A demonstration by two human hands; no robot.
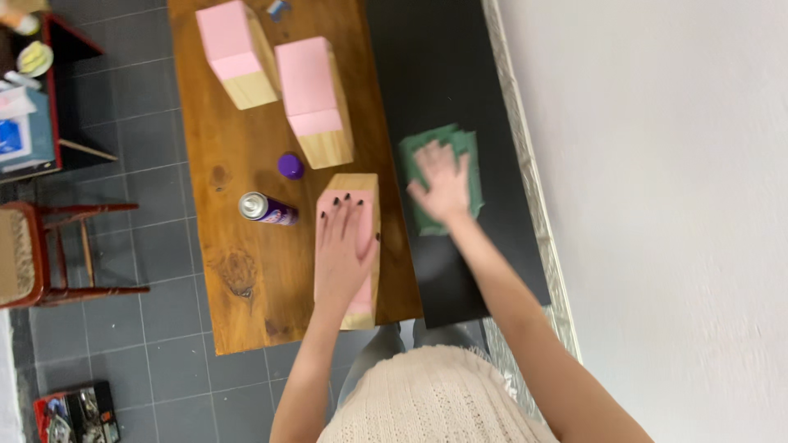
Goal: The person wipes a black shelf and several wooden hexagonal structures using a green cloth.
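My left hand [345, 246] lies flat, fingers spread, on top of a pink-and-bare-wood block [367, 190] at the near edge of the wooden table [234, 164]. My right hand [442, 182] presses flat on a green cloth [464, 148] spread over a black panel [435, 74] to the right of the table. The right hand is blurred. Two more pink-topped wooden blocks, one [316, 98] and another [234, 53], lie farther along the table.
A purple spray can [267, 208] lies on its side left of my left hand, with its purple cap [290, 166] beyond it. A red wooden chair [49, 254] stands on the grey tiled floor at left. A white wall [657, 164] fills the right side.
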